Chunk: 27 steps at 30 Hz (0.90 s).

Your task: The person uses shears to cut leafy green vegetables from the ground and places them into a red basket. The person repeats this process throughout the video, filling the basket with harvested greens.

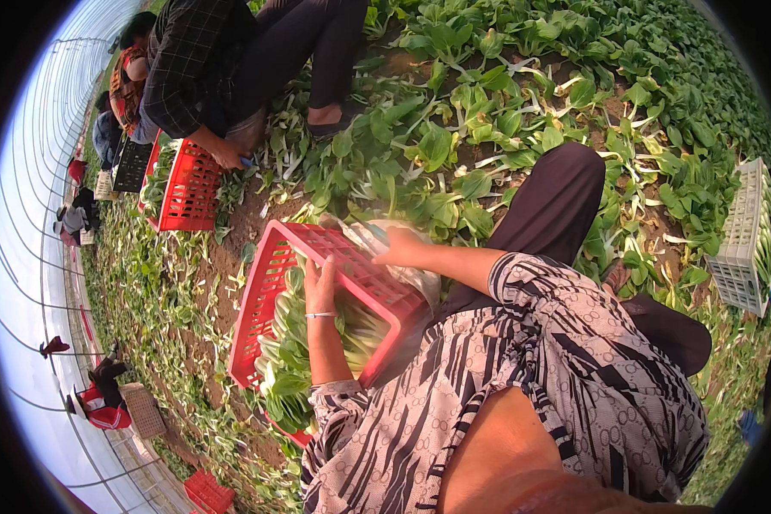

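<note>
A red plastic crate (360, 263) stands tilted before me, filled with bok choy (283, 360) laid in rows. My left hand (321, 286), with a bracelet at the wrist, reaches into the crate by its upper wall, over the greens; whether its fingers grip anything is hidden. Just beyond the crate's far side, my right hand (401, 247) is closed around a slim tool with a pale blue handle (378, 232), which looks like a knife but is blurred. Beneath that hand, a whitish plastic sheet or bag (424, 279) lies against the crate.
A co-worker (199, 70) crouches at upper left beside another red crate (189, 186). Cut and uprooted greens (437, 148) litter the soil ahead. A grey crate (739, 238) of greens stands at far right. More people and crates line the greenhouse wall (32, 212).
</note>
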Motion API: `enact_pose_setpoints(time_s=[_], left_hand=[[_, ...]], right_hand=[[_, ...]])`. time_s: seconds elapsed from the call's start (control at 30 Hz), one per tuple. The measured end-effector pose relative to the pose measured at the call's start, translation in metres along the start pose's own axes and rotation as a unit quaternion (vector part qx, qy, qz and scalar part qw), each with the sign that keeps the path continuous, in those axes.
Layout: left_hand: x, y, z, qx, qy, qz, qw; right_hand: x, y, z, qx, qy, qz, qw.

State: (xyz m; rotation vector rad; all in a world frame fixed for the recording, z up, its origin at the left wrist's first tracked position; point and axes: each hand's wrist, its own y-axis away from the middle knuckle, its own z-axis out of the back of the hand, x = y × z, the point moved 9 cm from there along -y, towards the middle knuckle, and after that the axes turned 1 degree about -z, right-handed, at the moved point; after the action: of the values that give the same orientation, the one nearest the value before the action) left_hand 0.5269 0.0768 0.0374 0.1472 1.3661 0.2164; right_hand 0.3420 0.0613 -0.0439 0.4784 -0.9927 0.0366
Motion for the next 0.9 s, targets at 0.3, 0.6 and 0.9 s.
enact_pose_setpoints(time_s=[0.3,0.6,0.9], left_hand=[[0.029,-0.025,-0.008,-0.11,0.219,0.079,0.966],[0.019,-0.022,-0.02,-0.082,0.23,0.107,0.964],[-0.001,-0.041,-0.103,-0.094,0.276,0.178,0.94]], right_hand=[[-0.066,-0.034,-0.054,0.081,-0.013,-0.05,0.995],[-0.071,-0.036,-0.054,0.173,-0.063,-0.077,0.98],[-0.087,-0.027,0.049,0.119,-0.075,-0.081,0.987]])
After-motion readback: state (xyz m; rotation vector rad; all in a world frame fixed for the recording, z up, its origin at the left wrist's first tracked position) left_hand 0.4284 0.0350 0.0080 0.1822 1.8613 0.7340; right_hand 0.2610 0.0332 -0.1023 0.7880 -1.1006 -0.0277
